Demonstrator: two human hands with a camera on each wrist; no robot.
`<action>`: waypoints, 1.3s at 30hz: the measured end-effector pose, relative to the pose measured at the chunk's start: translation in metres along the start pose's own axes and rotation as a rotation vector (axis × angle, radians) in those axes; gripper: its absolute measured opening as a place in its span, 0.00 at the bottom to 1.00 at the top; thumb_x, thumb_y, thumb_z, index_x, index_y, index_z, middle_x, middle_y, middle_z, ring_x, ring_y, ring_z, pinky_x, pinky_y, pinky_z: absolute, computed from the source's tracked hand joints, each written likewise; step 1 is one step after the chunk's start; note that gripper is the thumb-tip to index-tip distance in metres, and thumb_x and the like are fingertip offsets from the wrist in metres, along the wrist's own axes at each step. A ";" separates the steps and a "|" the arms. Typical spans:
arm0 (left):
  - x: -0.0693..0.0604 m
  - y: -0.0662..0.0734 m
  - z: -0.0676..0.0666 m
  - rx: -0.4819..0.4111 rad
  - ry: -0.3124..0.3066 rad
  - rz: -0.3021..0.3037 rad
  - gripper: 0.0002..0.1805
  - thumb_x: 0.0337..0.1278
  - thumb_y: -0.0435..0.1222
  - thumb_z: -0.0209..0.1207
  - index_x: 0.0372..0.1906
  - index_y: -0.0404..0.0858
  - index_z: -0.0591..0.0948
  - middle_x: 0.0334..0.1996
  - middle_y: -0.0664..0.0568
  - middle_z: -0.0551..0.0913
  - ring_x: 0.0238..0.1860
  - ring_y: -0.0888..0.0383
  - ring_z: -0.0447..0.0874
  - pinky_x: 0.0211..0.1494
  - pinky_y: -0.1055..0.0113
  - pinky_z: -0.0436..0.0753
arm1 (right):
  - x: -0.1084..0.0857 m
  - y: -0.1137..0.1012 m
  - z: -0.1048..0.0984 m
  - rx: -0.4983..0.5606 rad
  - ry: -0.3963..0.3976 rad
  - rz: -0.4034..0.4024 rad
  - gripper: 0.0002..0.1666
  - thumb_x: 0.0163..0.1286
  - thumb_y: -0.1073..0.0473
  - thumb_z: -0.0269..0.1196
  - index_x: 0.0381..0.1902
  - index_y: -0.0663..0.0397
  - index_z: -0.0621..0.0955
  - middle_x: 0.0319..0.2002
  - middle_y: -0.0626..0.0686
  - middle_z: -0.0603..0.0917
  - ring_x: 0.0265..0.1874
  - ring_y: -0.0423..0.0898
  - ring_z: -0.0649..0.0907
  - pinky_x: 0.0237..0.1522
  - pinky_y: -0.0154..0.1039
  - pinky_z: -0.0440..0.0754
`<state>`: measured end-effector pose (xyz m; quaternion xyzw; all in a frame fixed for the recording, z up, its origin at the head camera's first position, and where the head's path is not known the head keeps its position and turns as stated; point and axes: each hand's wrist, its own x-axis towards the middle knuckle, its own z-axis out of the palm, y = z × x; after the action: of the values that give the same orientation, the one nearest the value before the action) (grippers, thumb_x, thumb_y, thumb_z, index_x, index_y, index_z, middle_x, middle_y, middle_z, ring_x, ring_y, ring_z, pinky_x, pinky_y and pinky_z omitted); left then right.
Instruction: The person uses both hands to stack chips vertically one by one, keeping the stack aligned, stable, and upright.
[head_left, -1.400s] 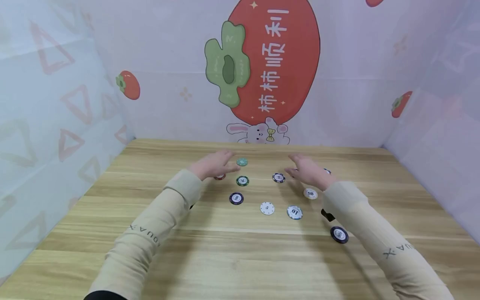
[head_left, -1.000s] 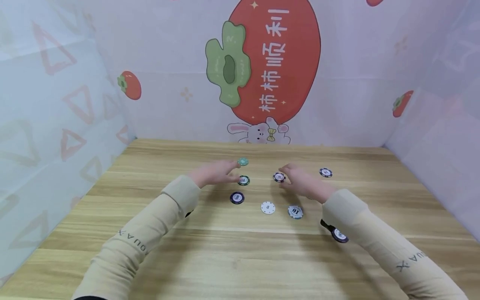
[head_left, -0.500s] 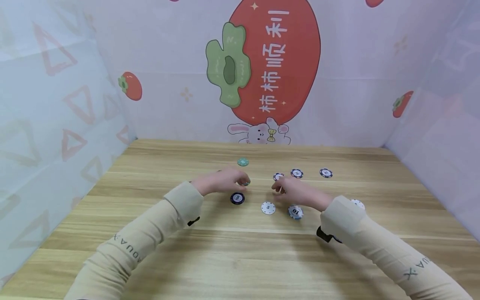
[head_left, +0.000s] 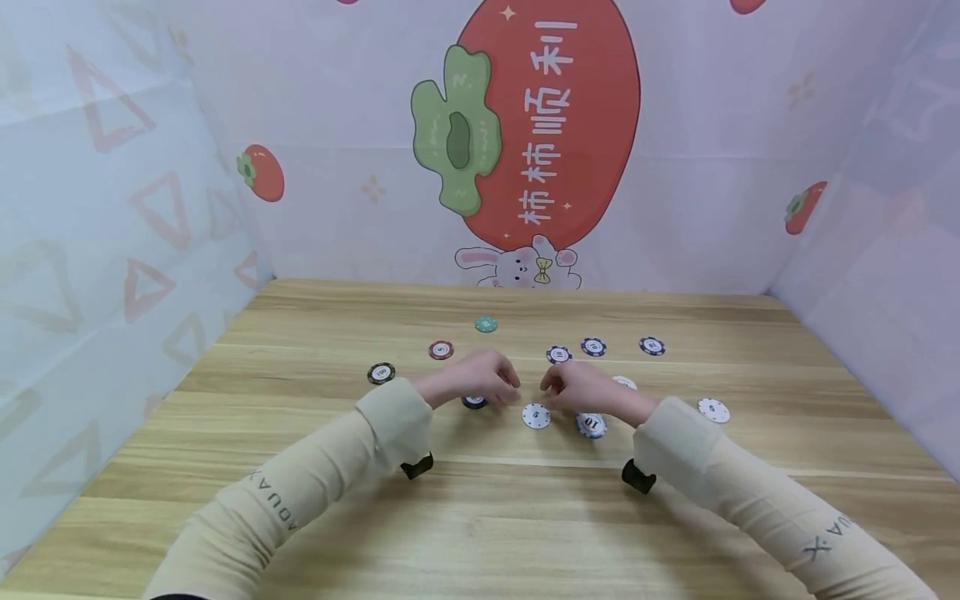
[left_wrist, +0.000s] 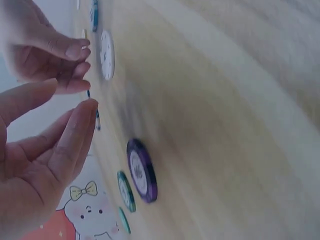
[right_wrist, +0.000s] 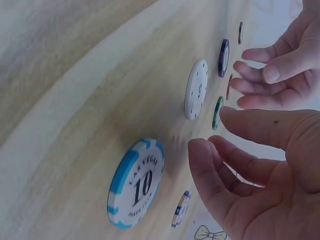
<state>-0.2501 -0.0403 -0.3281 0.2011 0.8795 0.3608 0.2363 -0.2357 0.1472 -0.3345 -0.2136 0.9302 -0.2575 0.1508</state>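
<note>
My left hand [head_left: 483, 379] hovers over the table beside a purple-rimmed poker chip [head_left: 474, 402], fingers loosely bent with nothing between them. A green poker chip [left_wrist: 126, 191] shows in the left wrist view; in the head view that hand covers it. Facing it, my right hand [head_left: 587, 388] hangs above the table, thumb and fingertips apart, holding nothing. Just below the gap between both hands lies a white poker chip [head_left: 536, 416] marked 5. A light-blue and white poker chip [right_wrist: 136, 184] marked 10 lies flat under the right hand.
Other chips lie scattered on the wooden table [head_left: 480, 517]: a teal chip [head_left: 486, 324], a red chip [head_left: 441, 350], a black chip [head_left: 381, 373], a white chip [head_left: 713, 410] and several dark-blue ones. Printed cloth walls [head_left: 337, 217] enclose the back and sides.
Both hands have come nearer to the person and closer together, fingers bending more. Chips that the left arm covered, the red and black ones, now show. The visible chips stay in place.
</note>
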 end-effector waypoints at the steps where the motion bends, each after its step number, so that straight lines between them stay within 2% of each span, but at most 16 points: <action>1: 0.001 0.000 0.002 0.000 0.001 -0.011 0.14 0.51 0.30 0.60 0.43 0.27 0.78 0.34 0.46 0.80 0.30 0.56 0.82 0.36 0.69 0.80 | 0.000 0.000 0.001 0.011 0.000 0.011 0.14 0.55 0.66 0.63 0.41 0.66 0.78 0.26 0.50 0.76 0.23 0.42 0.73 0.27 0.33 0.72; 7: 0.003 0.003 0.011 -0.015 0.021 -0.066 0.10 0.48 0.31 0.62 0.37 0.31 0.79 0.31 0.49 0.79 0.28 0.58 0.81 0.34 0.69 0.79 | 0.002 -0.001 0.006 0.067 -0.006 0.076 0.13 0.55 0.66 0.63 0.40 0.64 0.79 0.27 0.51 0.77 0.23 0.42 0.74 0.27 0.32 0.73; 14: 0.007 0.006 0.019 -0.055 0.007 -0.131 0.11 0.48 0.30 0.63 0.38 0.31 0.78 0.30 0.49 0.78 0.29 0.57 0.81 0.36 0.68 0.79 | 0.001 -0.003 0.009 0.145 -0.036 0.147 0.12 0.54 0.68 0.62 0.39 0.62 0.78 0.26 0.52 0.77 0.24 0.44 0.75 0.27 0.33 0.73; 21: 0.006 0.008 0.027 -0.046 -0.001 -0.152 0.10 0.44 0.27 0.64 0.35 0.31 0.79 0.29 0.48 0.78 0.27 0.57 0.79 0.35 0.69 0.78 | 0.000 -0.004 0.011 0.164 -0.063 0.140 0.12 0.53 0.68 0.62 0.38 0.61 0.79 0.26 0.51 0.77 0.24 0.43 0.75 0.28 0.33 0.73; 25: 0.003 0.011 0.029 -0.038 -0.002 -0.175 0.10 0.44 0.28 0.65 0.35 0.32 0.80 0.29 0.49 0.77 0.27 0.58 0.78 0.34 0.70 0.77 | -0.001 -0.005 0.013 0.172 -0.063 0.120 0.11 0.52 0.69 0.63 0.37 0.61 0.80 0.26 0.51 0.77 0.23 0.42 0.75 0.29 0.33 0.73; 39: -0.014 0.014 0.040 0.017 -0.016 -0.182 0.10 0.40 0.28 0.66 0.32 0.36 0.78 0.27 0.50 0.77 0.27 0.58 0.76 0.33 0.69 0.74 | -0.013 -0.009 0.022 0.178 -0.080 0.066 0.12 0.47 0.71 0.67 0.32 0.60 0.79 0.26 0.51 0.76 0.26 0.43 0.73 0.30 0.34 0.72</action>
<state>-0.2145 -0.0171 -0.3394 0.1253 0.8952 0.3288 0.2734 -0.2132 0.1377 -0.3453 -0.1787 0.9034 -0.3252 0.2146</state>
